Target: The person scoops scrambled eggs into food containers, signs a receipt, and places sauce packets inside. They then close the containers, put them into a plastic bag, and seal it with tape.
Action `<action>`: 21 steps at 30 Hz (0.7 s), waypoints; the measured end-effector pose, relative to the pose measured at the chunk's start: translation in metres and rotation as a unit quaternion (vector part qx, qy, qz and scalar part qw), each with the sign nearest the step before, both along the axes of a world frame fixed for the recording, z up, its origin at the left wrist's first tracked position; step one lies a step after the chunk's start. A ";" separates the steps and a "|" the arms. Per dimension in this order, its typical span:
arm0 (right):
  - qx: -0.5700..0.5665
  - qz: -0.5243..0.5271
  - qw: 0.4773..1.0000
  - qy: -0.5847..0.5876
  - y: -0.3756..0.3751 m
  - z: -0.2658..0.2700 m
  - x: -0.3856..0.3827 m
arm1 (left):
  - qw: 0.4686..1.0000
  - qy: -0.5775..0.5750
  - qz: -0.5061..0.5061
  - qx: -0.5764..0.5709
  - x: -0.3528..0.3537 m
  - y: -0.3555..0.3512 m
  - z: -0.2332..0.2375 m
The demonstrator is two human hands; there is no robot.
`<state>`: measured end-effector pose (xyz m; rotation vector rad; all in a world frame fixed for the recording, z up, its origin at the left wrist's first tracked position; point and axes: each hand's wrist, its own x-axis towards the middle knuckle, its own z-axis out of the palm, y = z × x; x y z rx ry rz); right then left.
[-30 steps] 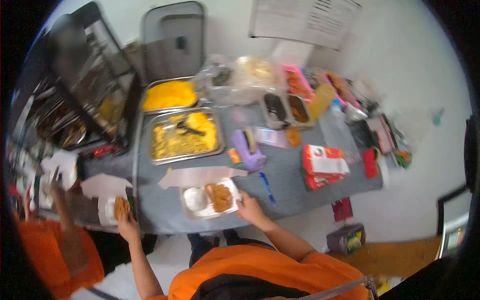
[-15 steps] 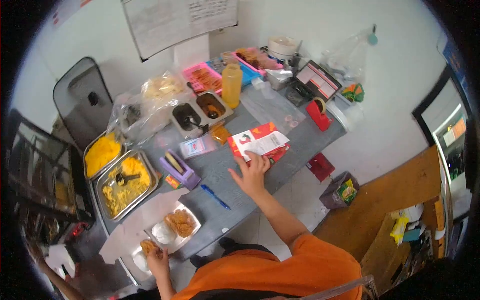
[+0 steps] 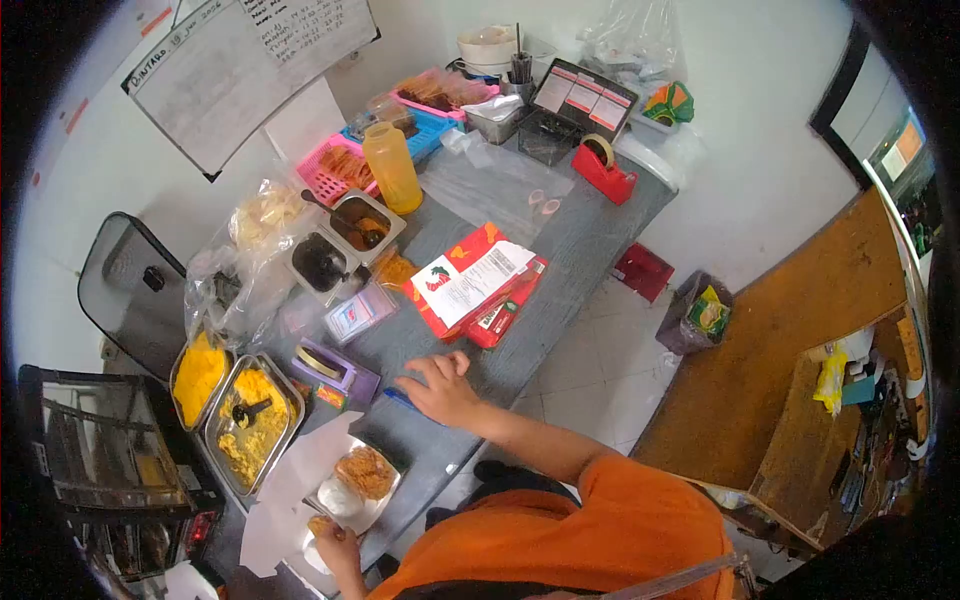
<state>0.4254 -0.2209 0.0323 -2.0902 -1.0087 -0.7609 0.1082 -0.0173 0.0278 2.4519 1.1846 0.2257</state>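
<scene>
My left hand (image 3: 340, 552) is closed around a small piece of fried chicken (image 3: 318, 524), above a white paper box at the table's lower left edge. My right hand (image 3: 442, 388) hovers over the blue pen (image 3: 398, 397), partly covering it; its fingers are bent and apart, and no grip on the pen shows. Beside the left hand, an open paper box (image 3: 378, 505) holds a breaded fried chicken piece (image 3: 364, 472) and a white mound of what looks like rice (image 3: 340, 497). A purple tape dispenser (image 3: 345, 380) stands left of the pen.
Red-and-white printed boxes (image 3: 470, 285) lie mid-table. Behind are metal containers with spoons (image 3: 362, 222), a yellow bottle (image 3: 392, 168) and a pink basket (image 3: 335, 172). Trays of yellow food (image 3: 255, 425) sit left. A red tape dispenser (image 3: 605, 178) stands near the right edge.
My right hand has left the printed boxes and come back toward me, over the blue pen. My left hand still holds the chicken piece. The camera view has shifted.
</scene>
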 end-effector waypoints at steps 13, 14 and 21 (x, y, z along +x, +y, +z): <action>-0.048 0.002 0.998 -0.038 0.002 0.023 0.037 | 0.998 -0.025 -0.029 -0.059 0.029 -0.009 0.015; -0.082 -0.033 0.996 -0.014 -0.002 0.020 0.044 | 0.998 -0.027 -0.025 -0.060 0.035 -0.012 0.016; -0.057 -0.109 0.989 0.085 -0.010 0.041 0.068 | 0.984 0.013 -0.131 -0.119 0.076 -0.036 0.040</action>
